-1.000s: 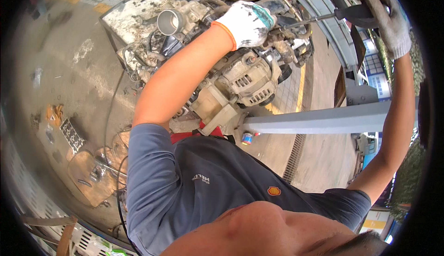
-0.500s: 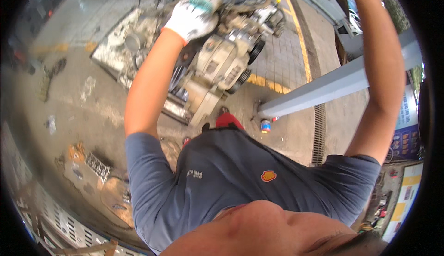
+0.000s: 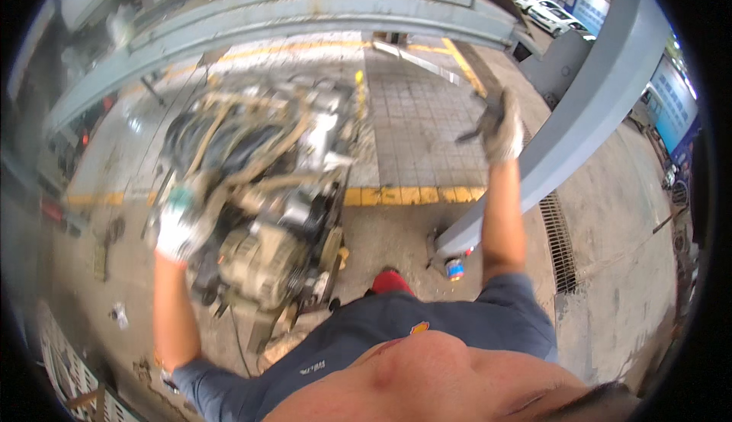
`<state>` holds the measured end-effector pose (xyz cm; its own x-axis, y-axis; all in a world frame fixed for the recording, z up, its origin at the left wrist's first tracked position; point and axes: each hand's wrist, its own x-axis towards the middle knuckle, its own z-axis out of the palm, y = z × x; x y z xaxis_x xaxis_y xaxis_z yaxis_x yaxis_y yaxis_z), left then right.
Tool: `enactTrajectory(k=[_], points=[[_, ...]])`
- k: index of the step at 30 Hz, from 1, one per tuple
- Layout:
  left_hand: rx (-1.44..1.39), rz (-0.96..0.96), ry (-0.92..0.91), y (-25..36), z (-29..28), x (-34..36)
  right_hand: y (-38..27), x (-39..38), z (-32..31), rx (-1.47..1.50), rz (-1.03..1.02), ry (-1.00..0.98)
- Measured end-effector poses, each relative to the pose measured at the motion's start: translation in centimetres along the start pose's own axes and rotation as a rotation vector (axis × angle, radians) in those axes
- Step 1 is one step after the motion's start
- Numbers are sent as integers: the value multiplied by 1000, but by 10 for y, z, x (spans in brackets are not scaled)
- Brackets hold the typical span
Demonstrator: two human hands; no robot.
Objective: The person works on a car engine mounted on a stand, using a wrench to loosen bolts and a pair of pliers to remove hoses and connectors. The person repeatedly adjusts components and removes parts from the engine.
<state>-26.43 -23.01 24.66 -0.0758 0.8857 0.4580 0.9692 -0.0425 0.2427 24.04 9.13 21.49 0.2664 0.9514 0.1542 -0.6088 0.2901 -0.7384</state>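
Observation:
My left hand (image 3: 178, 224), in a white glove with a teal patch, is on the left side of a grimy engine assembly (image 3: 236, 136) full of hoses; motion blur hides what its fingers grip. Just below and right of it is a beige alternator (image 3: 263, 266). My right hand (image 3: 500, 126), in a greyish glove, is raised away from the engine on the right, closed round a dark-handled tool (image 3: 480, 121) whose shape is blurred.
A grey post (image 3: 576, 125) slants down on my right, with a blue can (image 3: 454, 268) at its foot and a drain grate (image 3: 558, 243) beside it. A grey beam (image 3: 320, 6) crosses the top. Parked cars (image 3: 549, 12) stand far back at upper right.
The view has swung, showing more beam and floor ahead. My right hand, high at the picture's edge before, now appears farther inward with the tool. My left hand has shifted lower left in view.

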Motion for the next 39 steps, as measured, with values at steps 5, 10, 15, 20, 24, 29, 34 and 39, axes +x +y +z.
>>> enactTrajectory(k=[5,10,15,20,24,29,34,39], points=[[163,-227,-85,45,-2,14,88,40,-123,301,322,-173],[233,-436,-143,83,-9,10,78,134,-84,160,137,-352],[106,-550,79,149,19,-16,37,206,5,-35,-113,-478],[215,-525,21,166,57,-68,43,290,130,-615,-723,-539],[335,-582,138,181,86,-56,80,348,239,-1195,-1108,-545],[386,-597,257,188,103,-41,152,419,329,-1632,-1314,-596],[474,-623,327,175,121,-39,175,465,355,-1934,-864,-756],[507,-729,295,181,116,-34,107,485,337,-1601,-901,-771]])
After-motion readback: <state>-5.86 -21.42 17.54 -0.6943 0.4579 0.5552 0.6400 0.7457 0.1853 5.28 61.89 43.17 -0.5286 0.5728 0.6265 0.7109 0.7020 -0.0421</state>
